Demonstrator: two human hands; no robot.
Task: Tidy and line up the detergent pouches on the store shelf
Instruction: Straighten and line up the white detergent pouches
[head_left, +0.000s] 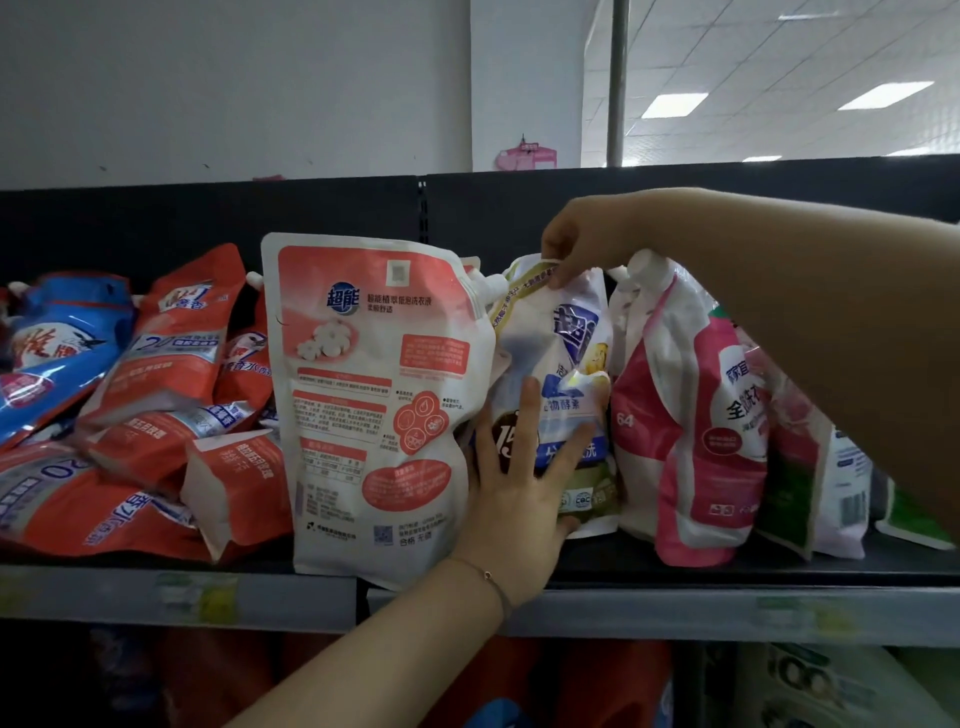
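Shelf (675, 571), dark: blue-white pouch (571, 332) upright; right hand (576, 239) pinches its top; left hand (514, 499), fingers straight, presses its front; coral pouch (374, 395) touching it.

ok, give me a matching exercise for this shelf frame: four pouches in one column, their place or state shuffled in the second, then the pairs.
Column 1
1. large coral-and-white plastic pouch
2. white-and-blue plastic pouch with a yellow-green band
3. pink-and-white plastic pouch
4. glossy blue plastic pouch

Column 2
A. lying tilted, far left
B. top pinched by the right hand, left hand flat on its front
C. upright, back panel of small print facing out
D. standing just right of the held pouch

Pairs: 1-C, 2-B, 3-D, 4-A
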